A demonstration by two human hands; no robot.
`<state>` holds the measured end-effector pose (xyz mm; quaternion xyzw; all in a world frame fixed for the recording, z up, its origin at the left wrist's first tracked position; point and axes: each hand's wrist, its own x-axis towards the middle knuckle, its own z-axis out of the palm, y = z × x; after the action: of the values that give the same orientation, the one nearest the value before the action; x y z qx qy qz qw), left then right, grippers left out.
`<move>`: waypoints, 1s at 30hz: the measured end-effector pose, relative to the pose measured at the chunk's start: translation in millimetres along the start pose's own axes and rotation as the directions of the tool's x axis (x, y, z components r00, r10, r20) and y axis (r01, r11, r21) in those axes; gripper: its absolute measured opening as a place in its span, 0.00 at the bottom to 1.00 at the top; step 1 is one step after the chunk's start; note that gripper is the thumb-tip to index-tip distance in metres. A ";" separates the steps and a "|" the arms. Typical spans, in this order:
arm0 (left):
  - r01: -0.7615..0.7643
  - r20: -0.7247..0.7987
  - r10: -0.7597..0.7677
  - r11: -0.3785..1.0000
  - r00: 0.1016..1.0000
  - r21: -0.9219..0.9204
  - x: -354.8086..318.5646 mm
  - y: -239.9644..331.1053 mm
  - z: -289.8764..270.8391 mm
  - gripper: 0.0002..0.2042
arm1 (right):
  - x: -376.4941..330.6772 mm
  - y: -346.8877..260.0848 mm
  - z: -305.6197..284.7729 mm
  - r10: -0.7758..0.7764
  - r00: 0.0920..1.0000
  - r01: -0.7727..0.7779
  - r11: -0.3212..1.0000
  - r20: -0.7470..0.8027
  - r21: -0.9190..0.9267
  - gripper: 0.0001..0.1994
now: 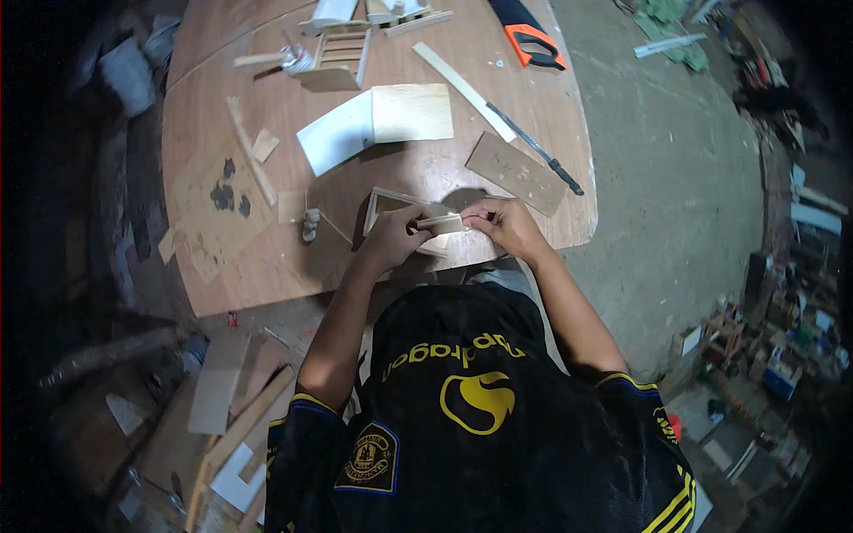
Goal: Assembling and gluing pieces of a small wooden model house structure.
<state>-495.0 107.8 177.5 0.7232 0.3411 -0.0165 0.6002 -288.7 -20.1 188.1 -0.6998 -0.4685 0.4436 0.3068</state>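
Near the table's front edge my left hand is closed round the left part of a small pale wooden piece. The fingers of my right hand are pinched together at the right end of the same piece. Just beyond and under my left hand lies a small wooden frame with thin raised sides, partly covered by the hand. The inner fingertips of both hands are too small to make out fully.
Flat on the table lie a bent white-and-wood panel, a brown board, a narrow dark blade, a pale strip and a stained board. An orange-handled saw and a slatted wooden frame sit farther off.
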 end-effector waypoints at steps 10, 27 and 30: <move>0.033 0.281 0.064 0.945 0.958 -0.327 33.3 -27.1 -9.4 0.13 | -8.0 14.6 -3.4 0.156 0.982 -0.185 0.889 0.103 0.419 0.09; 0.020 0.217 -0.007 0.998 0.976 -0.056 40.3 -17.3 9.1 0.10 | -27.3 65.1 37.8 0.083 0.981 -0.010 0.925 -0.176 0.381 0.16; -0.178 0.160 0.145 0.960 0.976 0.217 41.9 -27.0 26.6 0.13 | -26.3 70.7 51.0 0.044 0.966 -0.046 0.999 -0.257 -0.003 0.15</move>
<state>-466.4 105.5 128.8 0.8103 0.2330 -0.0585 0.5345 -312.3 -70.2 115.8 -0.7630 -0.4109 0.3541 0.3516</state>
